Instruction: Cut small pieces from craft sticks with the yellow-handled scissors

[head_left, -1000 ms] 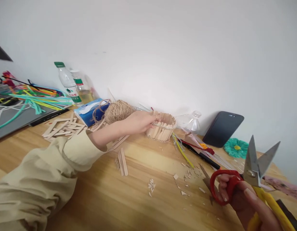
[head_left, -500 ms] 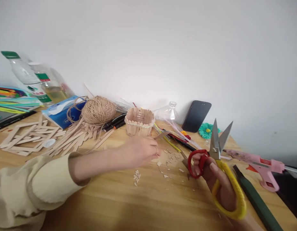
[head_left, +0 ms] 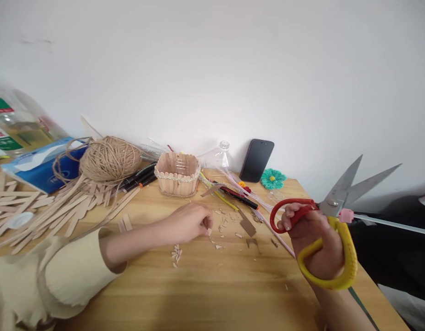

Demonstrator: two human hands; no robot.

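Observation:
My left hand (head_left: pixel 189 223) is low over the table with thumb and fingers pinched on a small pale wood chip (head_left: pixel 209 232). Just right of its fingertips lie more wood chips (head_left: pixel 224 223), and a small pile of cut stick tips (head_left: pixel 177 253) is below the hand. My right hand (head_left: pixel 317 239) is raised at the right, its fingers through the handles of large scissors (head_left: pixel 334 202), one red and one yellow. The scissor blades are spread apart with nothing between them. Behind my left hand stands a small basket of wooden sticks (head_left: pixel 178 184) with a glittery band.
Left are a ball of twine (head_left: pixel 110 158), loose craft sticks (head_left: pixel 67 211), a blue tissue pack (head_left: pixel 43 168) and bottles. A phone (head_left: pixel 257 161) leans on the wall beside a teal flower (head_left: pixel 273 178). A cut clear bottle top (head_left: pixel 221 156) and marker (head_left: pixel 240 197) lie nearby.
The view has turned right, so the table things appear further left. My right hand has lifted the scissors up and right. My left hand has shifted slightly towards me and now shows a pinched chip.

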